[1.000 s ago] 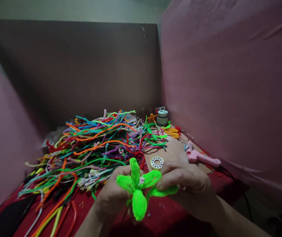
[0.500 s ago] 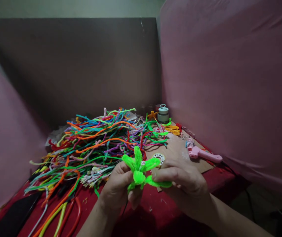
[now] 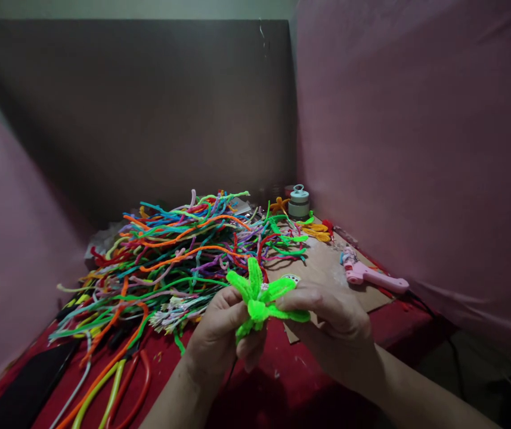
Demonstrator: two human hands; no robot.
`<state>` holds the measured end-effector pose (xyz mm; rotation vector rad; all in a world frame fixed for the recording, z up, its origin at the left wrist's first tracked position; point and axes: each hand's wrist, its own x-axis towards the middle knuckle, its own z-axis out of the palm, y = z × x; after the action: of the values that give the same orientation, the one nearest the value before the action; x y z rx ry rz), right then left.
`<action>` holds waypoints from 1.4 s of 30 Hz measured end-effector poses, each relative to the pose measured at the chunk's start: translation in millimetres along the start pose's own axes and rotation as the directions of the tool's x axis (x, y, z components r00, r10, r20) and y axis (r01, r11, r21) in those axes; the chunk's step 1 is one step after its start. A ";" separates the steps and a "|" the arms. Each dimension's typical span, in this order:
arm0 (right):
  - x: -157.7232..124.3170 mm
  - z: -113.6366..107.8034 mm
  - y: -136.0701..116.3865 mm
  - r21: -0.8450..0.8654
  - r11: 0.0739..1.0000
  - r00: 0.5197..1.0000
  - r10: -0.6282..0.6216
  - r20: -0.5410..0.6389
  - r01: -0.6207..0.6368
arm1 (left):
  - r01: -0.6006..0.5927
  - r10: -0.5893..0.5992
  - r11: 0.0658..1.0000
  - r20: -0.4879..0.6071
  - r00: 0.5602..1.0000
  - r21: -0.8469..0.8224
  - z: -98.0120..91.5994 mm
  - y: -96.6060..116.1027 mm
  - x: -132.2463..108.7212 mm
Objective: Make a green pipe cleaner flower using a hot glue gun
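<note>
A bright green pipe-cleaner flower (image 3: 257,311) with several looped petals is held up between my hands, a small pale cluster at its centre. My left hand (image 3: 223,325) is closed around its lower left side, thumb in front and fingertips underneath. At the right, my right hand (image 3: 333,325) pinches a petal between thumb and fingers; the thumb is mostly hidden. Behind the flower, a large heap of coloured pipe cleaners (image 3: 183,238) spreads across the table. A bundle of pale-tipped flower stamens (image 3: 170,316) lies left of my left hand.
A pink glue gun (image 3: 375,277) rests on a cardboard sheet (image 3: 327,253) at the right. Near the back stands a pale green lidded jar (image 3: 299,204). Pliers with red and yellow handles (image 3: 114,387) lie front left on the red tablecloth (image 3: 277,393). Pink cloth walls flank the table.
The petal pinched by my right hand has risen slightly, and the flower sits a little to the right. The whole view has shifted slightly.
</note>
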<state>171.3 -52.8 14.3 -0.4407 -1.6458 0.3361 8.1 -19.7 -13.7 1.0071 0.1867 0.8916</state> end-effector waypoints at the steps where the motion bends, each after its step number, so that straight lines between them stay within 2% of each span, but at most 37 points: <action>1: -0.3 0.4 0.7 -0.008 1.000 1.000 -0.004 -0.004 0.004 | 0.000 0.000 1.000 0.000 1.000 -0.006 0.5 0.1 0.2; 11: -4.6 2.6 2.4 -0.163 0.985 0.999 -0.051 -0.001 0.050 | 0.049 -0.048 0.998 0.015 0.999 -0.048 4.1 0.0 -1.9; 16: -6.4 3.3 3.6 -0.214 0.976 0.998 -0.054 -0.017 0.049 | 0.067 -0.069 0.996 -0.039 0.997 -0.052 8.9 -0.2 -1.2; 30: -6.8 -2.8 7.9 -0.354 0.921 0.987 -0.145 0.069 0.161 | 0.036 0.009 0.987 -0.272 0.962 0.159 20.4 4.0 4.1; 35: -8.6 -2.0 11.5 -0.377 0.901 0.977 -0.192 0.093 0.213 | 0.024 0.012 0.991 -0.274 0.962 0.129 20.4 0.9 2.9; 37: -13.1 1.2 13.2 -0.394 0.895 0.977 -0.202 0.061 0.210 | 0.007 0.015 0.996 -0.254 0.967 0.085 19.8 -0.6 3.6; 39: -20.3 6.9 14.5 -0.400 0.907 0.985 -0.166 -0.046 0.134 | -0.012 0.020 0.999 -0.233 0.972 0.036 19.4 -1.3 4.6; 41: -27.6 14.0 15.4 -0.301 0.953 0.979 -0.051 -0.196 -0.010 | -0.031 0.030 1.000 -0.225 0.974 -0.001 19.3 -1.0 5.4; 42: -30.1 17.3 15.8 -0.196 0.977 0.969 0.036 -0.244 -0.085 | -0.039 0.036 0.999 -0.229 0.973 -0.011 19.4 -0.3 5.7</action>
<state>158.2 -52.4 -21.5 -0.6629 -1.4369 0.1510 22.0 -28.3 -1.9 0.8947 0.3561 1.0423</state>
